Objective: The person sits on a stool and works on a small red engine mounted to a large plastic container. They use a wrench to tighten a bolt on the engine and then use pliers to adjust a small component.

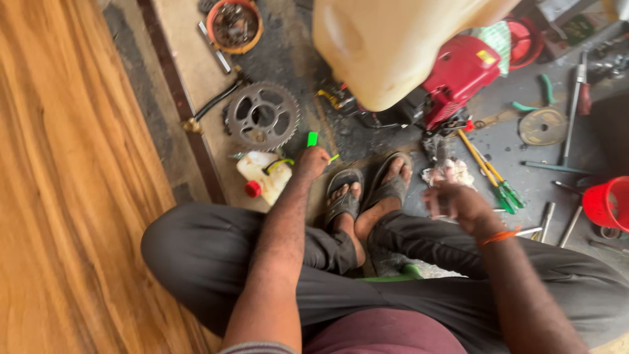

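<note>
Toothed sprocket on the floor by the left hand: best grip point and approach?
The sprocket lies flat, teeth all round, with large cutouts. Probably best to come from above on the near side, by the left hand, and hook fingers through a cutout around a spoke, avoiding the teeth.

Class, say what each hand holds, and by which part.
Left hand grips a small bright green plastic tool by its lower end. Right hand is blurred; cannot tell.

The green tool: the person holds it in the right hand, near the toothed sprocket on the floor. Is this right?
Not quite. The head view shows the green tool in the left hand, not the right. It is indeed near the toothed sprocket on the floor. The right hand is blurred.
</note>
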